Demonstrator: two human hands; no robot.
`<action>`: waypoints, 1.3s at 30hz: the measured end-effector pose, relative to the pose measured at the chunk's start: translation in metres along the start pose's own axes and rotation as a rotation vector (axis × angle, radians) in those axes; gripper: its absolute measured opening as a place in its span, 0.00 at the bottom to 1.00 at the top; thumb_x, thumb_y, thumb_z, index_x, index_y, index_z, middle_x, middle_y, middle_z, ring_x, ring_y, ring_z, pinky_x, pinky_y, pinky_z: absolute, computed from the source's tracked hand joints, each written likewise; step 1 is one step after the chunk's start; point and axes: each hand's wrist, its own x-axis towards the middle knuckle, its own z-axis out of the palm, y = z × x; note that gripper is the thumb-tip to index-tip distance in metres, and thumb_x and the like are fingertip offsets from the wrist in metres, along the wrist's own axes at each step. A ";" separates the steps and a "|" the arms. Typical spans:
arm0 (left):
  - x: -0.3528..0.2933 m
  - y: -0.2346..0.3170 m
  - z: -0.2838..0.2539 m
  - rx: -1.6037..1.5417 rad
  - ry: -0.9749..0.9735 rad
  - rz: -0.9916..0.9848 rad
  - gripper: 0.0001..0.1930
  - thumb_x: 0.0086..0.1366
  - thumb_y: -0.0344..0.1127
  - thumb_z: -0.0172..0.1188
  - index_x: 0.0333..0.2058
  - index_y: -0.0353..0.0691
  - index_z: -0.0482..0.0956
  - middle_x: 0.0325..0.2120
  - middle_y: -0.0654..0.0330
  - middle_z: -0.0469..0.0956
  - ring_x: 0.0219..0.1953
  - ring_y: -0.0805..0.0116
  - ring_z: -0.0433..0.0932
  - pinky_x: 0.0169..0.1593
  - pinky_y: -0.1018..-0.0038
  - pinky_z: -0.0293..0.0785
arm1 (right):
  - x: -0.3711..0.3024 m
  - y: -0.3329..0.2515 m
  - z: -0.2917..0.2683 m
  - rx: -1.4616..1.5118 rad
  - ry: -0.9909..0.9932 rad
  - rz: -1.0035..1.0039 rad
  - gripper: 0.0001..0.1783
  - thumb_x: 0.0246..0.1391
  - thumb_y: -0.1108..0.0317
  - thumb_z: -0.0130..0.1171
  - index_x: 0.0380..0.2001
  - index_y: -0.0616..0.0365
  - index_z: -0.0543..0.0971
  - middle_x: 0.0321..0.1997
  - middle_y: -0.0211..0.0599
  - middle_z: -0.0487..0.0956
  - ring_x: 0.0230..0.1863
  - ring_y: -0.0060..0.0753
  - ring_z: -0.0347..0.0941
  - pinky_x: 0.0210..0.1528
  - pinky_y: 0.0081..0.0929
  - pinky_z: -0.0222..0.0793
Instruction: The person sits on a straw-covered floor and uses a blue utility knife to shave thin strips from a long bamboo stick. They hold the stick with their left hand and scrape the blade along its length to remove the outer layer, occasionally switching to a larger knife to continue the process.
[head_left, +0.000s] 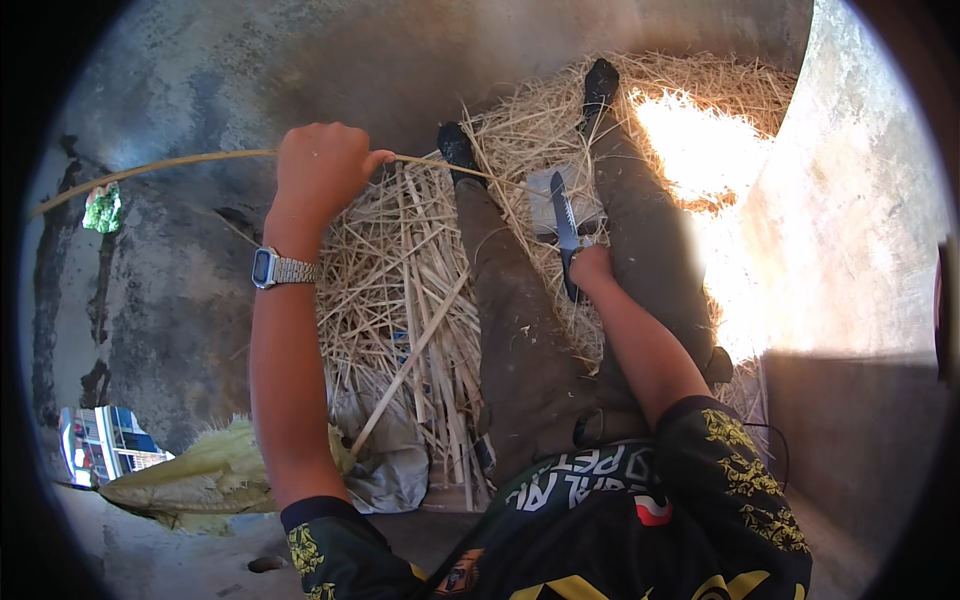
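My left hand point(325, 170) is closed in a fist around a long, thin tan cane strip point(190, 159). The strip bows out to the far left, and its other end runs right across my shin toward the knife. My right hand point(590, 266) grips the dark handle of a knife point(564, 212) between my legs, its blade pointing away from me with notches along one edge. A flat grey block point(543, 208) lies under the blade. Whether the strip's right end touches the blade, I cannot tell.
Pale shavings and thin strips point(355, 270) cover the floor beside my outstretched legs point(520, 300). Longer sticks point(418, 310) lie among them. A yellow-green sheet-like thing point(205, 470) is at lower left, near a grey plastic sheet point(392, 480). A concrete wall point(850, 200) curves along the right.
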 end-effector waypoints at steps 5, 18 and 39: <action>-0.031 -0.008 0.003 -0.051 -0.080 -0.080 0.27 0.64 0.61 0.61 0.20 0.43 0.83 0.14 0.57 0.77 0.19 0.57 0.79 0.24 0.64 0.71 | -0.018 -0.007 0.019 0.661 0.177 0.309 0.21 0.66 0.67 0.49 0.57 0.69 0.73 0.60 0.62 0.74 0.58 0.55 0.76 0.59 0.42 0.70; -0.161 0.045 0.019 -0.888 0.001 -0.565 0.19 0.74 0.44 0.54 0.32 0.33 0.81 0.19 0.49 0.75 0.22 0.54 0.75 0.30 0.62 0.68 | -0.019 -0.022 -0.022 0.469 0.106 0.109 0.17 0.56 0.77 0.58 0.50 0.67 0.78 0.51 0.58 0.80 0.53 0.60 0.78 0.53 0.49 0.74; -0.121 0.184 0.039 -2.403 0.140 -0.701 0.21 0.73 0.28 0.57 0.62 0.30 0.70 0.45 0.54 0.82 0.42 0.74 0.79 0.45 0.78 0.77 | -0.120 -0.093 -0.192 1.747 -0.480 -0.572 0.18 0.63 0.64 0.64 0.51 0.61 0.76 0.20 0.18 0.62 0.19 0.11 0.55 0.19 0.13 0.52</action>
